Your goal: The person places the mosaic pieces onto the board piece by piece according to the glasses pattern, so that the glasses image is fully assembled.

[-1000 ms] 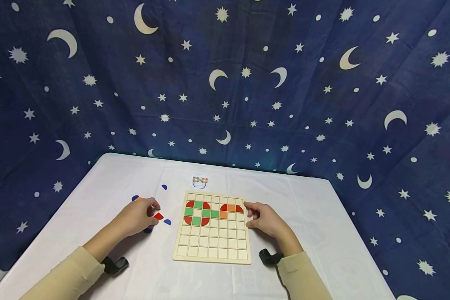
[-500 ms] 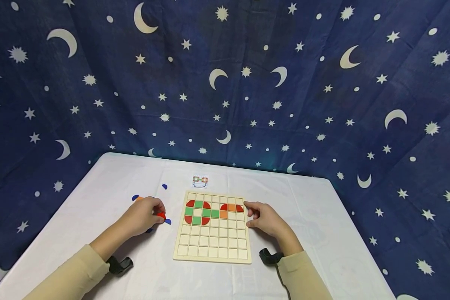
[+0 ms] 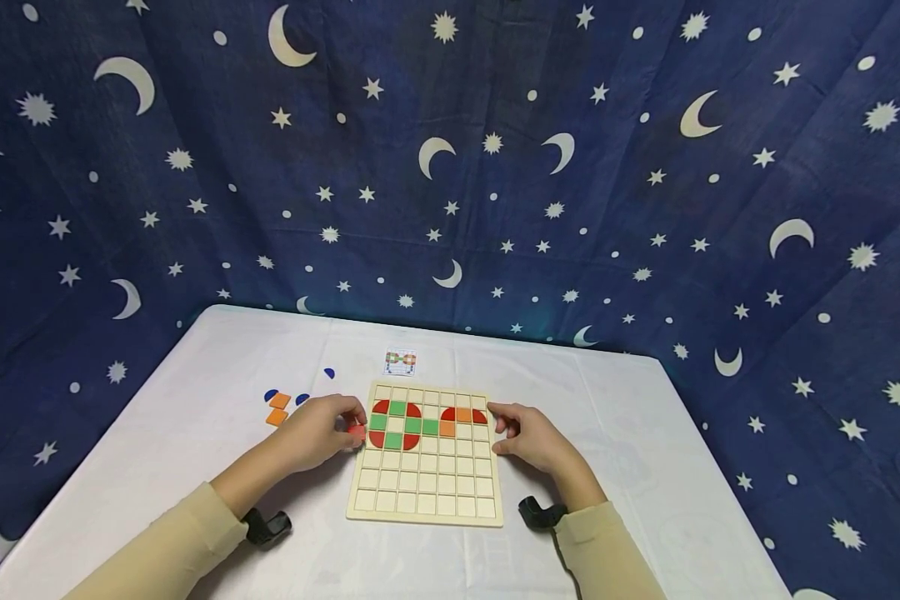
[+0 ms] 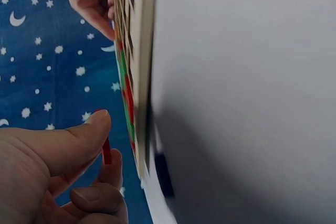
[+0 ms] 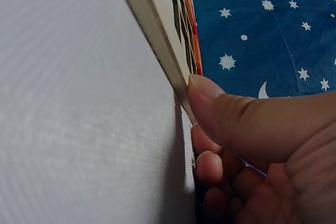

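Pinching a small red piece (image 3: 356, 431) between thumb and fingertips, the left hand (image 3: 318, 433) keeps it just beside the left edge of the wooden grid board (image 3: 426, 492), near the red and green shapes (image 3: 395, 425) in the upper rows. Such a fine grip probably lets the piece go flat into one cell. The right hand (image 3: 528, 437) presses its thumb on the board's right edge, fingers curled, I think to stop sliding on the desk (image 3: 630, 467). Two orange squares (image 3: 277, 408) lie left of the board, and a small pattern card (image 3: 400, 362) lies behind it.
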Demonstrator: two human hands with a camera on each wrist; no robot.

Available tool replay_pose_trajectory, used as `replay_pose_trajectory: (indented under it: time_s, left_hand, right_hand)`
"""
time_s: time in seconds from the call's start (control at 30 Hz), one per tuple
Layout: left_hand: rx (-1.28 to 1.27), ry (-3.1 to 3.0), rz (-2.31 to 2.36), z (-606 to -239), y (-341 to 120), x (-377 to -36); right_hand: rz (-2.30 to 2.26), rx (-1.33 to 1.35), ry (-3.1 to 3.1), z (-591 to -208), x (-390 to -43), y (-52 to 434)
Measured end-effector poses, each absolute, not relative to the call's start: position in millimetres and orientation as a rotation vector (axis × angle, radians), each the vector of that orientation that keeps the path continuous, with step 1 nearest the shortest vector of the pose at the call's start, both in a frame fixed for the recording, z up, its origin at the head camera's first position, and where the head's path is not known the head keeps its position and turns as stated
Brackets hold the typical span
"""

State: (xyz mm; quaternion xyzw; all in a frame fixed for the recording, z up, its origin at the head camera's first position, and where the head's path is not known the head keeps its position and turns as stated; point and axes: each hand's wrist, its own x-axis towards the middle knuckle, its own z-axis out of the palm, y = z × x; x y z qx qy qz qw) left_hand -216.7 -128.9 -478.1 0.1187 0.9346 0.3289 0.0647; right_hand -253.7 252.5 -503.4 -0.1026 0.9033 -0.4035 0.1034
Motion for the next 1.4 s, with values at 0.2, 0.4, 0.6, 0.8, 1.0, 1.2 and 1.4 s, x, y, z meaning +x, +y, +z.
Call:
replay_pose_trajectory:
  time_s: [0.2, 0.4, 0.6, 0.8, 1.0, 1.2, 1.4]
  left_hand:
    - [0.433, 2.784, 1.044, -475.0, -102.9, -216.4]
    - [0.550, 2.756, 1.057, -476.6, -74.4, -219.9]
    - [0.719, 2.750, 1.027, -481.0, -51.4, -225.8]
    - [0.761, 2.742, 0.981, -481.9, -33.1, -231.0]
    - [0.788, 2.735, 0.930, -482.4, -17.2, -235.7]
    - [0.804, 2.744, 0.887, -483.6, -6.7, -236.2]
    - [0.779, 2.742, 0.882, -483.9, -2.8, -235.5]
  right_hand:
    - [-1.194, -0.313, 2.666, -501.2, -252.9, 252.2]
    - [-1.190, -0.303, 2.664, -502.1, -252.7, 252.8]
    - [-1.176, -0.298, 2.679, -503.3, -253.4, 251.2]
    - [-1.179, -0.280, 2.680, -502.6, -253.8, 249.9]
    - [-1.169, -0.318, 2.673, -502.6, -254.9, 254.0]
    - [-1.173, -0.325, 2.660, -502.4, -255.3, 255.1]
    - [-1.182, -0.316, 2.657, -502.9, -255.5, 253.7]
